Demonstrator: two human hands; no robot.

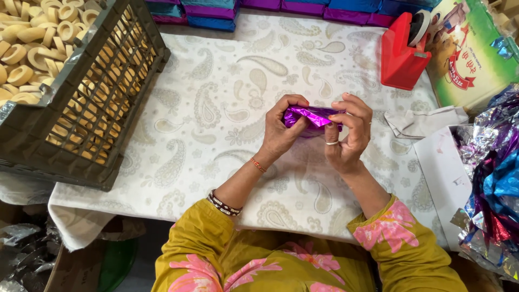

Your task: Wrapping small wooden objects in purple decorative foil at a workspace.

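Sleeves [259,259]: mustard with pink flowers, nearest the camera.
Hands: left hand [281,132] and right hand [346,135] both pinched on a purple foil packet [312,116], held above mid-table.
Progress: foil mostly folded round; ends look unsealed.
Table: paisley cloth [216,108]; foil sheets [494,178] right; crate [70,108] of pale rings far left; red tape dispenser [403,54] far right.

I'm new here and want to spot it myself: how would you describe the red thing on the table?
Start at the paisley tablecloth and follow it to its far right corner. There, beside a green printed package, stands the red tape dispenser. It is the only solid red, wedge-shaped thing, with a tape roll on top.
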